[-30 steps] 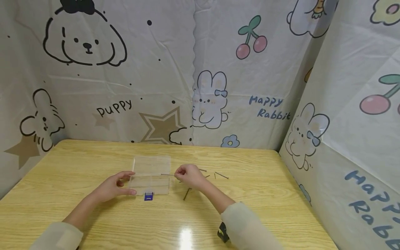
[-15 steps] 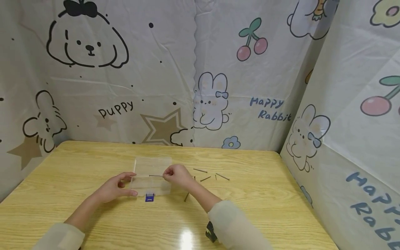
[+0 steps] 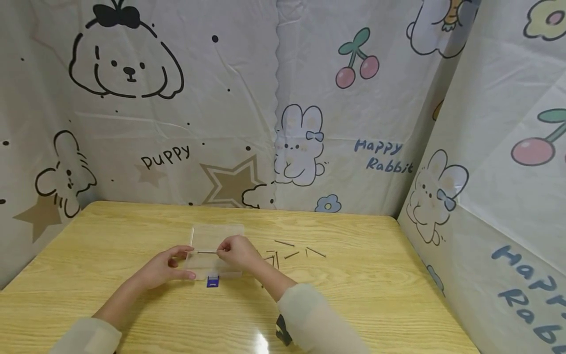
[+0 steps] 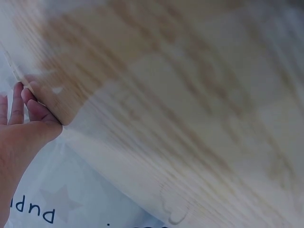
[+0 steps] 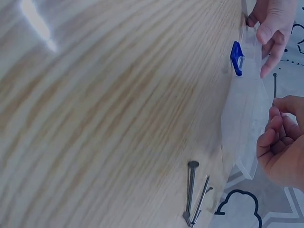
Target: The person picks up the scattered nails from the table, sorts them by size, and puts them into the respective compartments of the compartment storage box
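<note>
A clear plastic compartment box [image 3: 218, 235] lies opened out on the table, its blue latch [image 3: 212, 281] at the front. My left hand [image 3: 160, 266] holds the box's left side, thumb at the front corner and fingers farther back. Over the box, my right hand [image 3: 238, 251] pinches a long nail [image 3: 207, 252] by one end. The nail points left, and the right wrist view shows its head [image 5: 275, 75] at the free end. In that view the nail is above the box, apart from its floor.
Several loose nails lie right of the box, among them a long nail [image 3: 316, 252] and another nail [image 3: 284, 243] farther back. A black object [image 3: 283, 329] shows by the right sleeve. A printed cloth [image 3: 345, 187] hangs behind the wooden table [image 3: 367, 285].
My right hand has moved left with the nail, from the box's right edge to over its middle. My left hand has stayed on the box's left side.
</note>
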The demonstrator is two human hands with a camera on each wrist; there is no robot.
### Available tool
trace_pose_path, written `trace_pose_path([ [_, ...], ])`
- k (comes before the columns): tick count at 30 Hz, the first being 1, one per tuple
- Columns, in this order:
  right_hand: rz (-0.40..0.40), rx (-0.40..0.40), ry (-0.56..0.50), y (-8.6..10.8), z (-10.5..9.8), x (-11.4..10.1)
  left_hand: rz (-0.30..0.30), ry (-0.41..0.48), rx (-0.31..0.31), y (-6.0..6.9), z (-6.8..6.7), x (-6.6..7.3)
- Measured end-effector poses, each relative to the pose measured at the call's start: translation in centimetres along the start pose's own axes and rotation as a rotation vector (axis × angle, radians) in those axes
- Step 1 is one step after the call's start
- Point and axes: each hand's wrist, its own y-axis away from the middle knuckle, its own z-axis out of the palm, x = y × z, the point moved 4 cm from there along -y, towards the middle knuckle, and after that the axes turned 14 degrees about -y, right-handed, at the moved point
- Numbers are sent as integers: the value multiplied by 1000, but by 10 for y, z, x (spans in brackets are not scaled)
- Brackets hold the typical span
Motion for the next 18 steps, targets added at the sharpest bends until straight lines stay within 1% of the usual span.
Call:
trace_pose_path([
  [4, 17, 10, 28, -3, 7, 1, 6, -2, 0, 0, 1, -1],
  [8, 52, 18, 20, -5, 12, 1, 11, 4, 1, 1, 0, -1],
  [16, 96, 33, -5, -6, 20, -8, 9, 16, -6, 2, 0, 1],
  [18, 107, 40, 3, -6, 21, -9, 9, 19, -9, 2, -1, 1],
])
